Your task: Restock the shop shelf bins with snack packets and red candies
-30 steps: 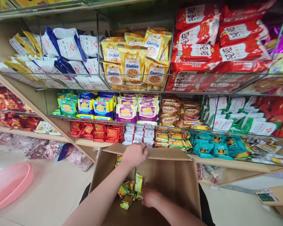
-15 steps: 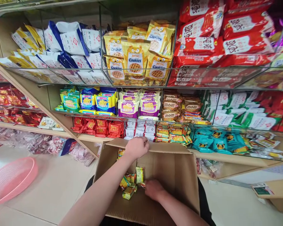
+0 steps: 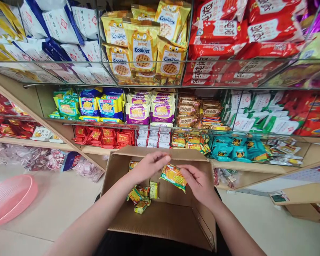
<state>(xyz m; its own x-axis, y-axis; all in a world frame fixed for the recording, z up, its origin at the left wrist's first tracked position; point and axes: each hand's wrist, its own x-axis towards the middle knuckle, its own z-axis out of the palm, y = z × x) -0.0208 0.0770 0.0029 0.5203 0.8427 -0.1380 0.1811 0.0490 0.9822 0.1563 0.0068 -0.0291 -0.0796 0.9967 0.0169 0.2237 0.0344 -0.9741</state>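
The right hand [image 3: 198, 182] pinches an orange-green snack packet [image 3: 174, 176] beside the unclenched left hand [image 3: 148, 166], while a cardboard box's [image 3: 160, 220] flap [image 3: 189, 154] partly hides the wooden shelf edge [image 3: 242, 166] behind.

The box [image 3: 162, 218] over here looks matt cardboard; the held packet [image 3: 174, 176], glossy plastic film; the shelf boards [image 3: 245, 167], smooth pale wood; that basket [image 3: 29, 195], moulded plastic mesh; the floor tiles [image 3: 69, 204], softly shiny.
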